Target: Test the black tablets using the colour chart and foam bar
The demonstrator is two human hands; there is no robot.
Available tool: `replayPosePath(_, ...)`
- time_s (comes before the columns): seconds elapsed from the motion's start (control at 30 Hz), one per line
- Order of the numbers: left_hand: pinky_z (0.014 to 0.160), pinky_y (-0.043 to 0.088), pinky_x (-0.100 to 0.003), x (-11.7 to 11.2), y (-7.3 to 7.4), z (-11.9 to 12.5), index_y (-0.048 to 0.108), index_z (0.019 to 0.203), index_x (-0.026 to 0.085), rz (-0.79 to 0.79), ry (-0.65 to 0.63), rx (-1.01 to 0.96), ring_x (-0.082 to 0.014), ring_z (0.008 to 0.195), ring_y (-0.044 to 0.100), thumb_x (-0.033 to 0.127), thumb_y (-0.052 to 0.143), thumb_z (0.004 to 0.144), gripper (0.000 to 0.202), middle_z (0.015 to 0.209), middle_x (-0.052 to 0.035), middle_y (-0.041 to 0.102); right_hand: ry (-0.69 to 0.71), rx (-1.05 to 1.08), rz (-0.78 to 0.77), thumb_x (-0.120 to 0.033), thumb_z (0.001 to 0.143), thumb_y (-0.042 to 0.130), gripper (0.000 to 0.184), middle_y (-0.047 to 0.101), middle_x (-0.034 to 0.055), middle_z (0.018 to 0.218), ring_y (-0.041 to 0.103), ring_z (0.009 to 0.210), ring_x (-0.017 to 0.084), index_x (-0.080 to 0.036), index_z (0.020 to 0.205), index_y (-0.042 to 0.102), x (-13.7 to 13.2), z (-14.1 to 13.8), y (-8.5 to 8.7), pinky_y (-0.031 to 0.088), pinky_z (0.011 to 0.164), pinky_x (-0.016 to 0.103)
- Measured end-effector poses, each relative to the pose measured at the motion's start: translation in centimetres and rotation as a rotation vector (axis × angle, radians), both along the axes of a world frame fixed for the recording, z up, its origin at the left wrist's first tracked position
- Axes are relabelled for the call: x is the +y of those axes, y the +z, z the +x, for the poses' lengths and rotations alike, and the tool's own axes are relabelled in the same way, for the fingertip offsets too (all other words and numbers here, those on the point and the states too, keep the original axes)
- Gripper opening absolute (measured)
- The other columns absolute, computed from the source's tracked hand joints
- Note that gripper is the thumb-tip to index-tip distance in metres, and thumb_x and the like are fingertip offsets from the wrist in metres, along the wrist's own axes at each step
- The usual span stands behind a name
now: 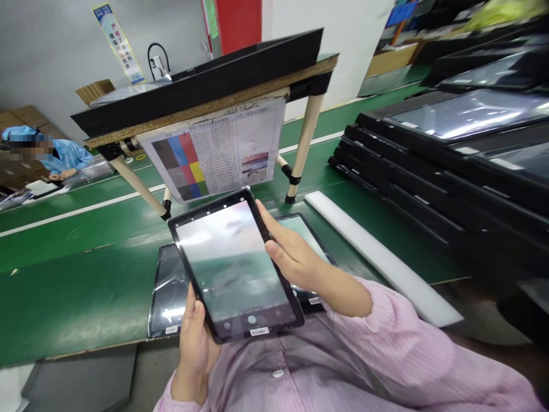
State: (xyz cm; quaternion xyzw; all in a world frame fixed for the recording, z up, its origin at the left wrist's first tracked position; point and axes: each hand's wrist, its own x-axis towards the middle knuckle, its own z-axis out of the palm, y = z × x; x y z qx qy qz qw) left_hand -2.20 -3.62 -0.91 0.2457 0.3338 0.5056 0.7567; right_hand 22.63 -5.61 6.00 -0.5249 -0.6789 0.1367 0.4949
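Observation:
A black-framed tablet [234, 263] is held up and tilted between my two hands, its lit screen showing a blurred camera picture. My left hand [197, 335] grips its lower left edge, thumb at the front. Higher up, my right hand [289, 249] clasps the right edge, with the fingers partly behind. A small white label [259, 331] sits on the bottom bezel. Beneath, on the green bench, a dark-screened tablet [166, 292] lies to the left. Another tablet [306, 232] with a lit screen lies to the right, partly covered by my right hand and the held tablet.
A raised shelf [206, 94] on pipe legs stands ahead, with a printed chart [214, 149] hung below. A white foam strip [377, 254] lies right of the tablets. Stacked black trays [407, 166] fill the right side. A co-worker in blue [68, 157] sits far left.

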Motion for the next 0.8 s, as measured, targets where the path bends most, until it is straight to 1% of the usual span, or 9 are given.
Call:
replayPosePath(0.07, 0.109, 0.047, -0.040, -0.2, 0.5, 0.2, 0.058, 0.139, 0.039, -0.018, 0.025, 0.042, -0.0224, 0.113, 0.070, 0.034, 0.076, 0.085, 0.058, 0.134, -0.0045, 0.069, -0.013, 0.014, -0.063, -0.062, 0.102, 0.029, 0.075, 0.026, 0.0053, 0.163, 0.034, 0.149, 0.025, -0.022, 0.163, 0.013, 0.4, 0.6, -0.8, 0.037, 0.120, 0.043)
replayPosePath(0.13, 0.108, 0.048, -0.040, -0.1, 1.1, 0.0, 0.060, 0.138, 0.035, -0.038, 0.021, 0.088, -0.0236, 0.112, 0.070, 0.035, 0.077, 0.084, 0.057, 0.134, -0.0066, 0.068, -0.024, 0.059, -0.129, -0.069, 0.099, 0.025, 0.081, 0.026, 0.0078, 0.164, 0.042, 0.144, 0.026, -0.023, 0.163, 0.004, 0.7, 1.5, -1.8, 0.040, 0.117, 0.047)
replayPosePath(0.23, 0.106, 0.051, -0.036, 0.6, 1.5, -0.7, 0.063, 0.136, 0.032, -0.073, 0.027, 0.174, -0.0223, 0.113, 0.070, 0.034, 0.075, 0.086, 0.052, 0.136, -0.0067, 0.067, -0.177, 0.108, -0.277, -0.071, 0.098, 0.025, 0.086, 0.027, 0.0098, 0.163, 0.050, 0.138, 0.027, -0.023, 0.163, -0.004, 0.5, 4.3, -3.7, 0.042, 0.114, 0.051)
replayPosePath(0.33, 0.099, 0.054, -0.030, 1.6, 1.5, -1.3, 0.063, 0.136, 0.031, -0.128, 0.078, 0.287, -0.0198, 0.112, 0.070, 0.028, 0.070, 0.089, 0.048, 0.135, -0.0059, 0.068, -0.454, 0.070, -0.504, -0.068, 0.094, 0.041, 0.083, 0.036, 0.0139, 0.159, 0.036, 0.147, 0.032, -0.014, 0.158, 0.034, -0.6, 8.3, -5.8, 0.024, 0.125, 0.052)
replayPosePath(0.43, 0.093, 0.057, -0.030, 2.7, 1.1, -1.0, 0.063, 0.136, 0.028, -0.183, 0.114, 0.379, -0.0199, 0.107, 0.072, 0.022, 0.064, 0.090, 0.046, 0.130, -0.0074, 0.071, -0.582, 0.111, -0.635, -0.063, 0.089, 0.055, 0.076, 0.043, 0.0234, 0.153, 0.030, 0.149, 0.041, -0.004, 0.136, 0.061, -1.5, 12.0, -8.1, 0.015, 0.126, 0.056)
replayPosePath(0.5, 0.094, 0.057, -0.032, 3.3, 0.9, -0.5, 0.061, 0.139, 0.028, -0.212, 0.097, 0.427, -0.0203, 0.105, 0.073, 0.020, 0.062, 0.090, 0.049, 0.128, -0.0075, 0.072, -0.584, 0.192, -0.669, -0.061, 0.090, 0.056, 0.067, 0.050, 0.0235, 0.146, 0.038, 0.144, 0.040, -0.006, 0.128, 0.066, -1.3, 13.5, -9.4, 0.020, 0.124, 0.057)
replayPosePath(0.6, 0.099, 0.055, -0.035, 3.6, 0.4, 0.3, 0.057, 0.142, 0.030, -0.190, 0.017, 0.547, -0.0219, 0.112, 0.071, 0.025, 0.062, 0.090, 0.053, 0.126, -0.0054, 0.072, -0.545, 0.343, -0.673, -0.054, 0.095, 0.057, 0.050, 0.058, 0.0148, 0.141, 0.050, 0.136, 0.028, -0.015, 0.124, 0.066, -0.5, 14.3, -10.3, 0.030, 0.120, 0.055)
replayPosePath(0.7, 0.102, 0.054, -0.041, 3.6, -0.2, 1.0, 0.058, 0.141, 0.033, 0.010, -0.132, 0.747, -0.0279, 0.119, 0.067, 0.042, 0.065, 0.088, 0.054, 0.122, -0.0039, 0.074, -0.514, 0.508, -0.626, -0.048, 0.096, 0.058, 0.043, 0.058, 0.0121, 0.138, 0.054, 0.130, 0.025, -0.016, 0.125, 0.064, 0.1, 14.4, -10.5, 0.038, 0.114, 0.053)
replayPosePath(0.8, 0.105, 0.052, -0.046, 3.4, -0.7, 2.4, 0.054, 0.144, 0.036, 0.244, -0.237, 0.777, -0.0323, 0.128, 0.061, 0.052, 0.068, 0.082, 0.066, 0.126, -0.0027, 0.072, -0.433, 0.659, -0.546, -0.045, 0.097, 0.059, 0.038, 0.061, 0.0111, 0.132, 0.059, 0.122, 0.023, -0.016, 0.122, 0.064, 0.1, 14.7, -10.5, 0.046, 0.108, 0.049)
